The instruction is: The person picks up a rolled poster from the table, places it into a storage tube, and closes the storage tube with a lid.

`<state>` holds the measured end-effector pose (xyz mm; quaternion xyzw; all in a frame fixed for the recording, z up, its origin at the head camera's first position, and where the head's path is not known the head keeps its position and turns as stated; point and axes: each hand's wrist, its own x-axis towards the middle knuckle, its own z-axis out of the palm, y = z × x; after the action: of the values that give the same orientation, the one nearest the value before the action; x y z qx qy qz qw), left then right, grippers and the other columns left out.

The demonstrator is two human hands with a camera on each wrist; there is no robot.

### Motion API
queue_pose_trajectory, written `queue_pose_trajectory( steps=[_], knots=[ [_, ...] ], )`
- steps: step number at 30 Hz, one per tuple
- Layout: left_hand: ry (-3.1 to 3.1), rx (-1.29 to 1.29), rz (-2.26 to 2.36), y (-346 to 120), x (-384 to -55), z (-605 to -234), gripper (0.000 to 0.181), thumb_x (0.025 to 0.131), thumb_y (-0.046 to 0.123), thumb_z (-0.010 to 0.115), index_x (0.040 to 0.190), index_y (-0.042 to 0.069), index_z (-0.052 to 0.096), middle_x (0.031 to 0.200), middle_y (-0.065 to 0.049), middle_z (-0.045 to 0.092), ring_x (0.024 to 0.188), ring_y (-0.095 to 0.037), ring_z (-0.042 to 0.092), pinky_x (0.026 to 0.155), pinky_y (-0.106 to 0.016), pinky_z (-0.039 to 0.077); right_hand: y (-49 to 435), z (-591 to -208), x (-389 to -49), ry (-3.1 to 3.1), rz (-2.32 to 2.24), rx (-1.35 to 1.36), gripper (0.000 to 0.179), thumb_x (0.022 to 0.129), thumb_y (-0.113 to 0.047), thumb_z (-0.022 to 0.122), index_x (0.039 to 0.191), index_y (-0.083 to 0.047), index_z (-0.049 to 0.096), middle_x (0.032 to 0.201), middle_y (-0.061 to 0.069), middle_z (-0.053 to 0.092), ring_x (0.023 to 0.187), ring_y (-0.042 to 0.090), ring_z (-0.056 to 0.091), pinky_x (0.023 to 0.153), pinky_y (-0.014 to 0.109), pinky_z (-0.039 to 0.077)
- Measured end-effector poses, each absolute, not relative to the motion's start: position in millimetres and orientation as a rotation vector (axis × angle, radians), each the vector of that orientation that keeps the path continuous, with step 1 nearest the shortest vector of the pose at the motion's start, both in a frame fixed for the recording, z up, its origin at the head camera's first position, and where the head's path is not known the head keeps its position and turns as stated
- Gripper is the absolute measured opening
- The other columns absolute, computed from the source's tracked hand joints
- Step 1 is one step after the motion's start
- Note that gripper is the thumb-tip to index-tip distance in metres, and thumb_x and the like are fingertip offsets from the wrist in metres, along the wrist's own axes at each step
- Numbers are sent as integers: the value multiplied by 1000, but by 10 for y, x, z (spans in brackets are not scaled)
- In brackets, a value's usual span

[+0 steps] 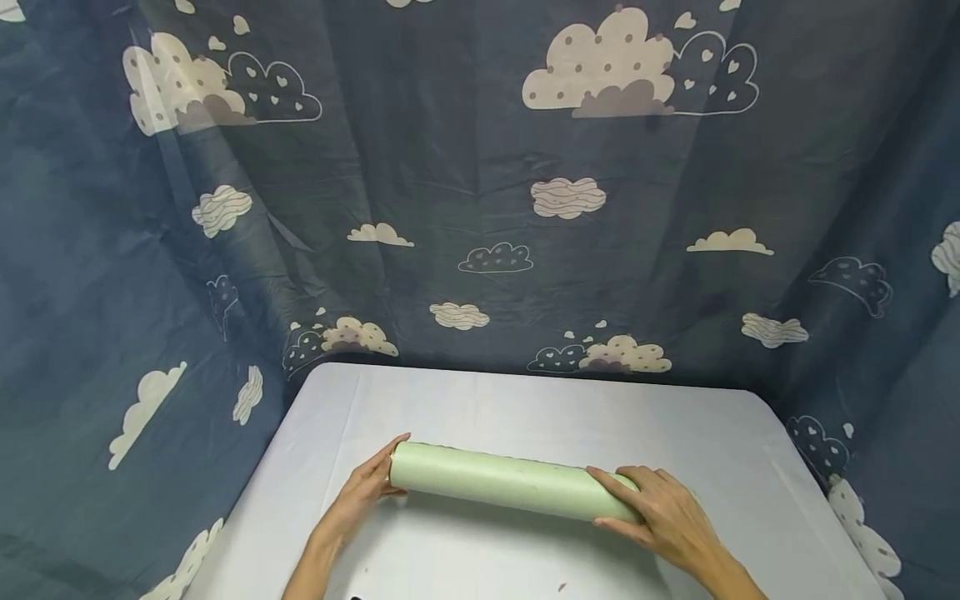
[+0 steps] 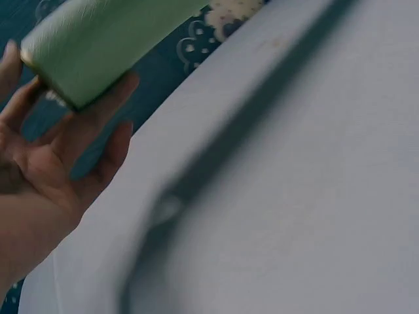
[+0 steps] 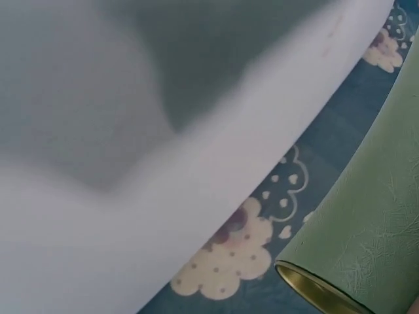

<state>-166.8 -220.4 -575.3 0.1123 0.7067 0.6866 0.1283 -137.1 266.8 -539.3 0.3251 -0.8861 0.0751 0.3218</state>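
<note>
A long pale green roll (image 1: pixel 502 481) is held level above the white table, its shadow falling on the surface below. In the head view my left hand (image 1: pixel 360 492) grips its left end, fingers over the top and thumb side underneath. My right hand (image 1: pixel 670 514) holds the right end, with fingers bent over it. The left wrist view shows the roll's end (image 2: pixel 91 52) between the spread fingers of my left hand (image 2: pixel 49 167). In the right wrist view the roll (image 3: pixel 363 229) has a hollow, gold-coloured opening; my right hand is almost wholly out of that view.
The white-covered table (image 1: pixel 480 400) has rounded far corners. A dark blue curtain (image 1: pixel 450 150) with cloud patterns hangs behind it and along both sides. A small dark speck (image 1: pixel 562 587) lies near the table's front.
</note>
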Motion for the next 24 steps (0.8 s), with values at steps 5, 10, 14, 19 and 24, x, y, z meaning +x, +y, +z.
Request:
queue_pose_trajectory(
  steps=[5,10,14,19,24],
  knots=[
    [1890,415,2053,-2441,-1636,-5703,48,115,21,33,160,5,31,149,19,57,120,-10,65,96,-42,55,2565,-5348,-1372,-2364,186,894,66,88,-75,61,142,-38,63,100,-2,71,78,13,65,64,32,54],
    [1829,429,2012,-2511,-1570,-5730,50,115,21,32,163,7,26,155,20,51,121,-13,64,98,-46,54,2525,-5304,-1418,-2360,179,935,66,88,-74,62,141,-36,64,99,-3,70,79,12,64,66,33,55],
    [1866,352,1963,-2453,-1513,-5810,52,116,28,26,166,14,21,151,19,50,123,-14,60,102,-46,51,2507,-5332,-1462,-2365,187,949,65,87,-74,63,140,-35,65,99,-2,70,79,12,65,66,33,56],
    [2077,341,2003,-2365,-1509,-5769,49,114,24,36,161,11,33,144,7,55,119,-10,60,99,-33,52,2506,-5393,-1500,-2392,202,939,67,87,-73,64,142,-37,63,100,-3,71,79,11,64,66,31,54],
    [2411,482,1820,-2284,-1550,-5576,60,92,14,78,148,15,56,145,-3,58,119,-10,58,94,-27,50,2471,-5404,-1514,-2388,215,939,66,87,-74,63,142,-36,63,100,-2,71,80,12,65,67,33,55]
  ],
)
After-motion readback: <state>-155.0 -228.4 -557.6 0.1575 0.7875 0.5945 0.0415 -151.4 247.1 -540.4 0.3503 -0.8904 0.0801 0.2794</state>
